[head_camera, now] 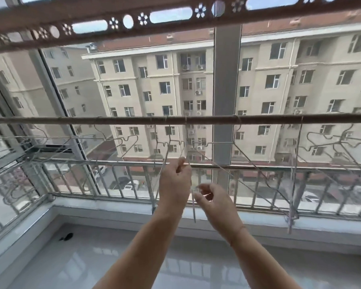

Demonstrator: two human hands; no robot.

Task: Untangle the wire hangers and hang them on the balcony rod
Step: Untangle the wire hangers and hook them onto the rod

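Several wire hangers (171,142) hang off the balcony rod (258,119), hooks over it along its length: a bunch toward the rod's left end, a knot of them at mid-rod, more toward the right end. The mid-rod ones overlap and cross, prob. why both hands work right below that spot and not at the ends.

Left hand (174,184) is raised higher, thumb and fingertips pinched narrow on a thin wire coming down from the mid-rod tangle. It looks like the anchor: holding one hanger still so the other can be worked free w/o the whole cluster swinging.

Right hand (215,202) sits lower and just beside the left, fingers curled in a narrow pinch around a wire end or loop; exactly what it grips is too thin and blurred to tell. A long wire (248,180) runs from near the hands down to the right toward the railing (113,163), so at least one hanger seems stretched out or bent out of shape rather than hanging clean.

Arms are extended up and fwd because the rod is above hand height; hangers stay hooked on it, which keeps them off the floor (113,257) while sorting.

Judgement: still in the untangle step at mid-rod; ends look mostly hung already.
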